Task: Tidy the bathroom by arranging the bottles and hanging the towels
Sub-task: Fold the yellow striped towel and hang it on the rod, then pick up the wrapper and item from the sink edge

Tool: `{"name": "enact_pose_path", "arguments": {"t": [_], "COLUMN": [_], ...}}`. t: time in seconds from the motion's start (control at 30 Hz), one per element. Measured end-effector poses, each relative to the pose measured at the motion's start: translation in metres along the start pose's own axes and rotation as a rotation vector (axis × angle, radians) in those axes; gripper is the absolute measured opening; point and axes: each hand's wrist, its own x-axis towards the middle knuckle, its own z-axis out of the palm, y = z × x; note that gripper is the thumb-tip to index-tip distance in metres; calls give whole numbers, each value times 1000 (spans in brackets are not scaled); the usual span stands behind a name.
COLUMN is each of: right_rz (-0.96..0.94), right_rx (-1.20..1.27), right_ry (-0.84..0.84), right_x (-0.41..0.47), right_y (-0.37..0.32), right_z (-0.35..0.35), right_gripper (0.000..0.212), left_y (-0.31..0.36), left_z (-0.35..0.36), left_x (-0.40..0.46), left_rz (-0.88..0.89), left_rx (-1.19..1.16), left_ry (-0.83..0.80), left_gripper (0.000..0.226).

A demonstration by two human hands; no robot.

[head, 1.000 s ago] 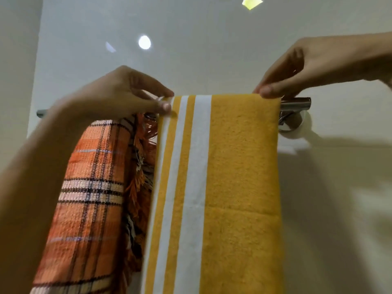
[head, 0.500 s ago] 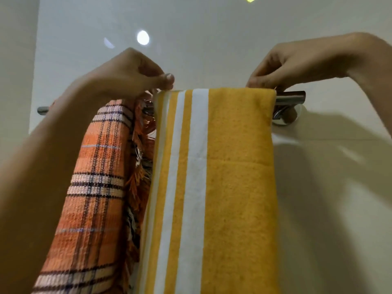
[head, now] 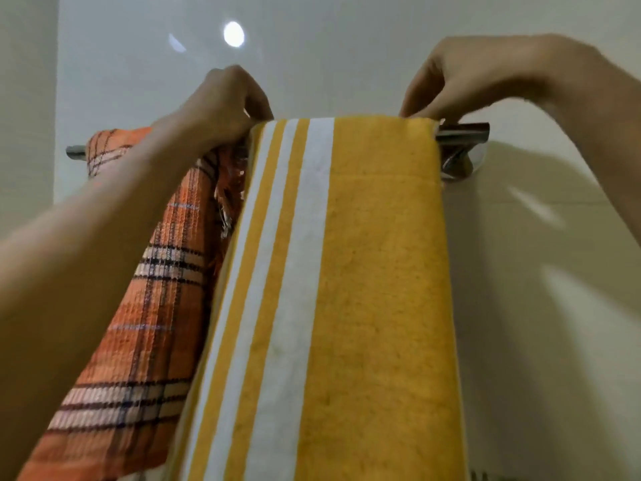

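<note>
A yellow towel [head: 381,272] with white stripes hangs folded over a chrome towel bar [head: 464,130] on the wall. My left hand [head: 222,102] pinches the towel's top left corner at the bar. My right hand [head: 461,78] pinches its top right corner, fingertips curled down on the fold. An orange plaid towel [head: 152,289] with a fringed edge hangs on the same bar just left of the yellow one, partly behind my left forearm. No bottles are in view.
The bar's right bracket [head: 458,164] is fixed to a pale glossy wall [head: 347,57], and its left end [head: 74,152] sticks out past the plaid towel. A wall corner runs down the far left.
Both hands have shifted from resting flat on the towel's top edge to pinching its corners with curled fingers. The view has moved closer and tilted; the towel stays on the bar.
</note>
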Motion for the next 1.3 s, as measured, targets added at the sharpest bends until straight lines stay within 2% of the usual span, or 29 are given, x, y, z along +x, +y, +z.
{"name": "enact_pose_path", "arguments": {"t": [0.1, 0.2, 0.3, 0.4, 0.53, 0.73, 0.97, 1.07, 1.17, 1.3], "right_rz": [-32, 15, 25, -69, -127, -161, -76, -46, -29, -138], "right_rx": [35, 98, 148, 63, -184, -164, -4, 87, 228, 403], "right_ry": [161, 253, 414, 521, 512, 464, 542, 530, 503, 415], "right_x": [-8, -15, -36, -60, -86, -131, -165, -177, -190, -207], "right_y": [-2, -9, -24, -46, -68, -76, -106, -130, -160, -208], "right_z": [0, 12, 36, 71, 149, 258, 326, 345, 361, 381], "right_gripper": [15, 32, 46, 56, 59, 58, 62, 67, 68, 67], "left_y": [-1, 5, 14, 22, 28, 16, 3, 1, -1, -6], "left_z": [-4, -1, 9, 28, 63, 112, 114, 99, 78, 43], "left_x": [-22, -53, -88, -128, -184, -263, -319, -348, -383, -433], "left_rz": [50, 51, 78, 135, 250, 236, 193, 120, -42, -280], "left_rx": [-52, -168, -173, -18, 185, 376, 436, 560, 670, 747], "left_ry": [119, 201, 133, 34, 10, -109, -185, -174, -228, -289], "left_gripper": [17, 27, 44, 69, 73, 66, 68, 65, 63, 62]}}
